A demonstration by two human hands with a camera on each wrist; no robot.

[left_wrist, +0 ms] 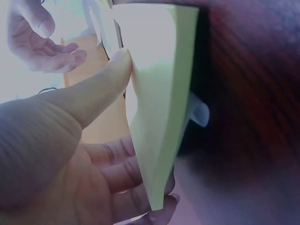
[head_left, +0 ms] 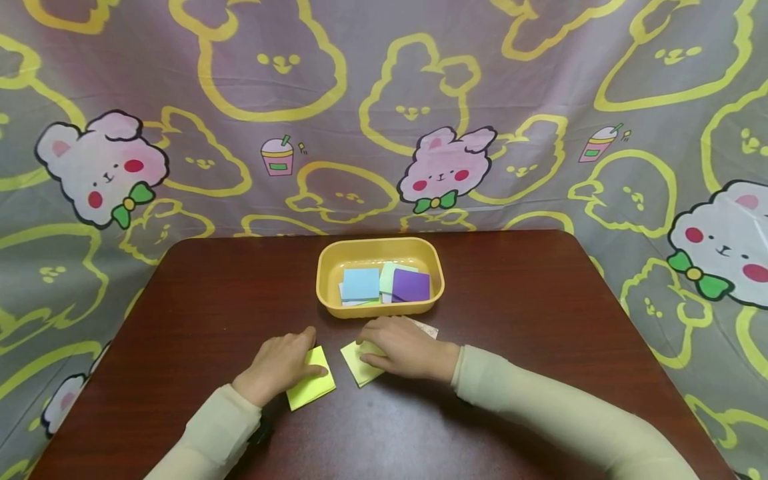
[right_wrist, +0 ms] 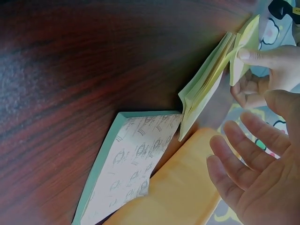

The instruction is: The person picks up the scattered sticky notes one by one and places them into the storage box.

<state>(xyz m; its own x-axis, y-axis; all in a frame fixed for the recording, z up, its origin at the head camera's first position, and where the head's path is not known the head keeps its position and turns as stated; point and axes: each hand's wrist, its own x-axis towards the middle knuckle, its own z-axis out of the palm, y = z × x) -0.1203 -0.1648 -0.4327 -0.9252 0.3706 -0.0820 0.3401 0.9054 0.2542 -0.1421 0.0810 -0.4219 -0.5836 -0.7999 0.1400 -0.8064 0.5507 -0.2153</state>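
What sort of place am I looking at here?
Probably an indoor tabletop workspace, perhaps staged: a dark wood-look table, cartoon-print fabric hanging behind it, and a yellow tray of paper pads.

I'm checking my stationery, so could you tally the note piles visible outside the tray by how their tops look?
Bright yellow pile: 1
Pale yellow pile: 1
Print-patterned pile: 1
Total: 3
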